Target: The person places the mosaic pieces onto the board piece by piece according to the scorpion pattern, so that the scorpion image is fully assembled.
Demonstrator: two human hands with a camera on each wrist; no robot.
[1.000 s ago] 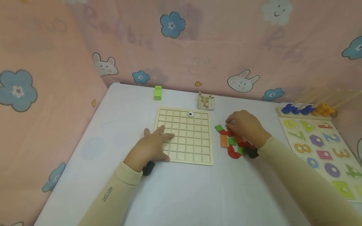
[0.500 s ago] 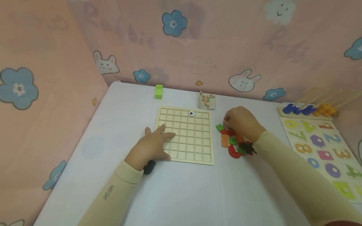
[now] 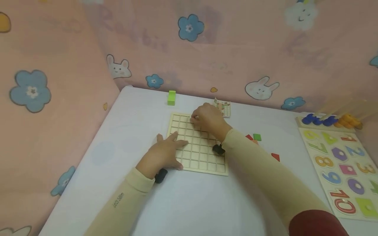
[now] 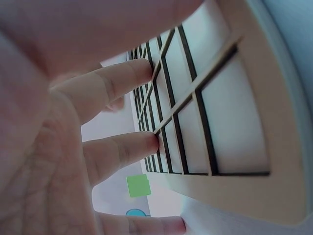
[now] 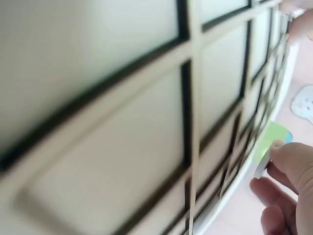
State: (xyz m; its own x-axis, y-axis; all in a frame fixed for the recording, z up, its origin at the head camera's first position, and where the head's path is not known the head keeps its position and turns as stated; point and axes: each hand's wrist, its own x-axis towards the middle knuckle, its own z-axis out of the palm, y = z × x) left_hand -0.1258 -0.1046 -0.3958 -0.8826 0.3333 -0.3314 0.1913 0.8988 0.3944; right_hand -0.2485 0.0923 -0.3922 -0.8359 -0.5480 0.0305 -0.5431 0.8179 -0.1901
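The right hand (image 3: 211, 119) pinches a thin, pale piece (image 5: 263, 164) between thumb and finger, over the far rows of the grid board (image 3: 195, 155); whether the piece touches the board I can't tell. The left hand (image 3: 163, 149) is spread wide at the board's left side, two fingertips resting on the grid. The board lies flat in the middle of the white table (image 3: 192, 206).

Just beyond the right hand, and partly behind it, is a small patterned card (image 3: 225, 108). A green block (image 3: 171, 97) stands near the far edge. To the right, partly covered by the right sleeve (image 3: 265, 173), I can see a green square (image 3: 257, 137) and a red piece (image 3: 275, 157). Further right lies a number board (image 3: 336, 168), with blue beads (image 3: 308, 119) and orange beads (image 3: 348, 121) at its far end. A pink cloth (image 3: 133, 29) printed with rabbits and flowers hangs behind.
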